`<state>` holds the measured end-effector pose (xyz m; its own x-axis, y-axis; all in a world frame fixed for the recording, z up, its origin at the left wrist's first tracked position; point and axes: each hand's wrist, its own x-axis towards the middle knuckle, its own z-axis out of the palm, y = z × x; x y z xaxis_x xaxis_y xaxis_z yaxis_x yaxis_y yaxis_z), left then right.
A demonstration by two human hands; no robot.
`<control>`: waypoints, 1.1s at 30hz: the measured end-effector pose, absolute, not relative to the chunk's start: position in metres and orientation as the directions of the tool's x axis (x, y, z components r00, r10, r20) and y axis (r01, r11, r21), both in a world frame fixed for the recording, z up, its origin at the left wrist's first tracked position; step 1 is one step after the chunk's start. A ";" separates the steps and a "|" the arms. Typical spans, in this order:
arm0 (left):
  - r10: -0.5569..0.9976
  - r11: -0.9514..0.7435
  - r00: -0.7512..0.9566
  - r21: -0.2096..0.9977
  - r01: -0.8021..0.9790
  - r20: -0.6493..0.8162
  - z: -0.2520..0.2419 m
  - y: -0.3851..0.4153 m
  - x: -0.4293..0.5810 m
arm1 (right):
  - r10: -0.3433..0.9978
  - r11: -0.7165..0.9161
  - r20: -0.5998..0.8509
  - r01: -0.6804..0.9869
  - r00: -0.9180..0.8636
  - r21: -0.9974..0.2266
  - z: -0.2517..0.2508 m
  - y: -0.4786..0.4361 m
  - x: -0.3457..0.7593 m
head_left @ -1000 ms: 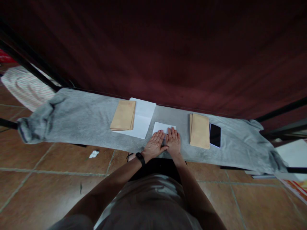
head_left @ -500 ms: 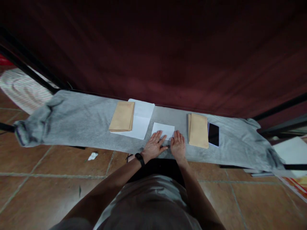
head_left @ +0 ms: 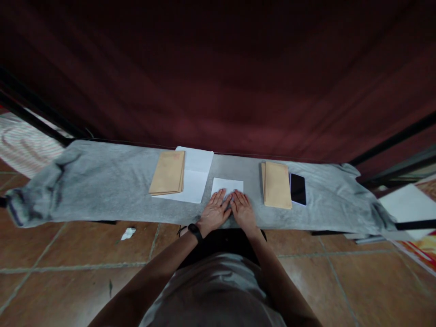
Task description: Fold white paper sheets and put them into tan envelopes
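Observation:
A small folded white paper [head_left: 227, 185] lies flat in front of me on the grey cloth [head_left: 116, 186]. My left hand [head_left: 214, 212] rests flat on its near left part, fingers stretched forward. Beside it, my right hand [head_left: 243, 212] lies flat on the near right part, thumbs close together. Both hands are open and grip nothing; they hide the paper's near edge. To the left, a stack of brown envelopes [head_left: 167, 172] overlaps larger white sheets [head_left: 197, 175]. More brown envelopes [head_left: 277, 185] lie to the right.
A dark-screened phone [head_left: 298, 189] lies against the right-hand envelopes. Behind the cloth-covered surface hangs a dark red curtain [head_left: 218, 100]. Black bars [head_left: 395, 138] stand at both ends. A crumpled white scrap [head_left: 128, 233] is on the tiled floor [head_left: 88, 247].
My right hand has moved left onto the paper, close to my left hand. My left hand stays on the paper. The whole view has shifted slightly.

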<state>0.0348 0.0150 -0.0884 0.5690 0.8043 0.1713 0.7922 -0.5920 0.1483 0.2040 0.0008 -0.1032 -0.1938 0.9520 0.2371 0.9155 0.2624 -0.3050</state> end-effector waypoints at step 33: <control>0.886 -0.463 0.452 0.174 0.869 0.100 -0.094 0.057 0.076 | 0.945 0.135 0.325 0.950 -0.038 -0.282 -0.105 -0.006 0.211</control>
